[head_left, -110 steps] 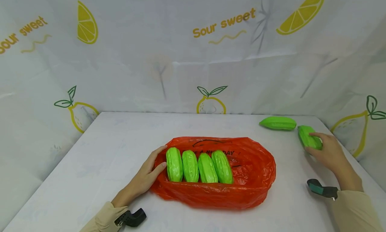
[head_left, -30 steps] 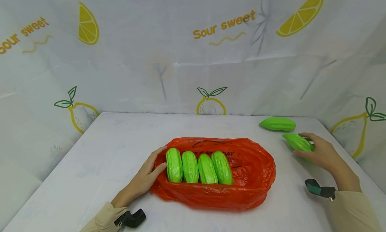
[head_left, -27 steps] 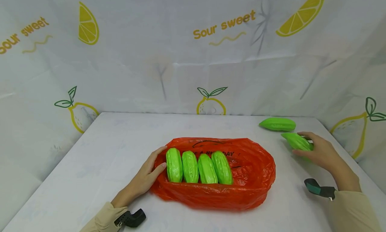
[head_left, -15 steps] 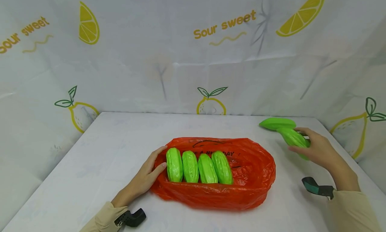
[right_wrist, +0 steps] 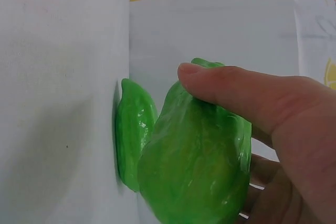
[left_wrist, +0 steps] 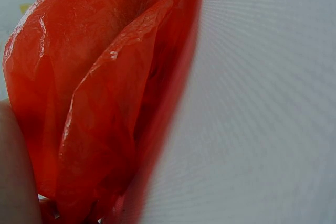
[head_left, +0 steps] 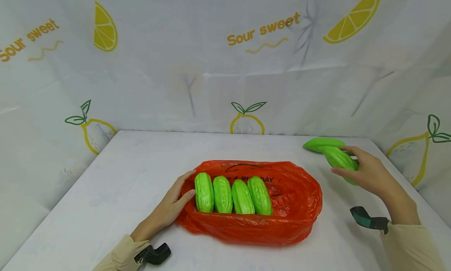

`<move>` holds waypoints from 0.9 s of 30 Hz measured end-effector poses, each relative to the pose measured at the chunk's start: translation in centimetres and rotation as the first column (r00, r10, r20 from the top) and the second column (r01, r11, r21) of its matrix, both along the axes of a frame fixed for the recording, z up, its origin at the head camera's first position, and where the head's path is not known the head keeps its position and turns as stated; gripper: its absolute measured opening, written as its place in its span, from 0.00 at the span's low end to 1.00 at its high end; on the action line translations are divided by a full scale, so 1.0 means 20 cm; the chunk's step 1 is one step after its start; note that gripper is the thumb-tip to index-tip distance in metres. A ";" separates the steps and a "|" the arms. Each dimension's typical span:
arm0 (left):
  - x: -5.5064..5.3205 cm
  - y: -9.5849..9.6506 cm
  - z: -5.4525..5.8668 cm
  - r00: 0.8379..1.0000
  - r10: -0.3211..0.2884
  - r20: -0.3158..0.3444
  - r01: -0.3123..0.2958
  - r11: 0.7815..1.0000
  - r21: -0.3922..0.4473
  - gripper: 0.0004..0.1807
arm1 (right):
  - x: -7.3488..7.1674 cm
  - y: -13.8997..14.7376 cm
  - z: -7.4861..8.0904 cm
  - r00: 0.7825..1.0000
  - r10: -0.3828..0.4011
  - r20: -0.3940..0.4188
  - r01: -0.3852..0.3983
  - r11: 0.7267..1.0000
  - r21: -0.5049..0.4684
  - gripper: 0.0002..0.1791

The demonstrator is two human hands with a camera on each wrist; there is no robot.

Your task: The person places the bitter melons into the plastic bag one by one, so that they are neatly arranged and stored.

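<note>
My right hand (head_left: pixel 366 173) grips a green ridged bitter melon (head_left: pixel 338 158) between thumb and fingers, held above the right side of the table. In the right wrist view the thumb lies across the top of this melon (right_wrist: pixel 194 156). Another bitter melon (head_left: pixel 317 144) lies behind it near the table's back edge, partly covered in the head view. A red plastic bag (head_left: pixel 246 228) stands wide in the middle, with several bitter melons (head_left: pixel 222 194) side by side in its left part. My left hand (head_left: pixel 170 204) holds the bag's left end, thumb at its rim.
The white tabletop (head_left: pixel 116 177) meets a pale curtain (head_left: pixel 158 87) printed with lemons at the back and sides. Inside the bag, right of the melons, bare red plastic (head_left: pixel 292 196) shows. A dark camera mount sits on each wrist.
My right hand has taken hold of the bitter melon at the far right, lifted it and carried it left, turning its pointed end leftward. The left hand and bag stay put.
</note>
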State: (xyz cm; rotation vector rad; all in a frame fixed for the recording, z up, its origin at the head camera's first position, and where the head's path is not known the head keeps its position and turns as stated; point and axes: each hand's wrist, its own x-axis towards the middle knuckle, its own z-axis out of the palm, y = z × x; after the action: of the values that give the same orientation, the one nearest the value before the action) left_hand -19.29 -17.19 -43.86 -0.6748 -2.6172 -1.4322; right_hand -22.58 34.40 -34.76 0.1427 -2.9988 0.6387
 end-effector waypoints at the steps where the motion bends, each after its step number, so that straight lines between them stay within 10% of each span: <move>1: 0.00 0.00 0.00 1.000 0.000 -0.001 0.000 1.000 -0.002 0.29 | 0.00 0.00 0.01 1.000 0.005 -0.003 -0.005 1.000 -0.001 0.46; 27: 0.00 0.00 0.00 1.000 0.012 -0.006 -0.012 1.000 -0.021 0.29 | 0.07 -0.17 0.12 0.997 0.057 -0.058 -0.058 0.998 -0.017 0.46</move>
State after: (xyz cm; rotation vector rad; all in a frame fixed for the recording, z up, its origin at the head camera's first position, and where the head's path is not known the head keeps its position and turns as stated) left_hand -19.38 -17.21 -43.93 -0.6636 -2.6309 -1.3991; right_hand -21.16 30.95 -32.36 0.2428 -2.9424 0.6563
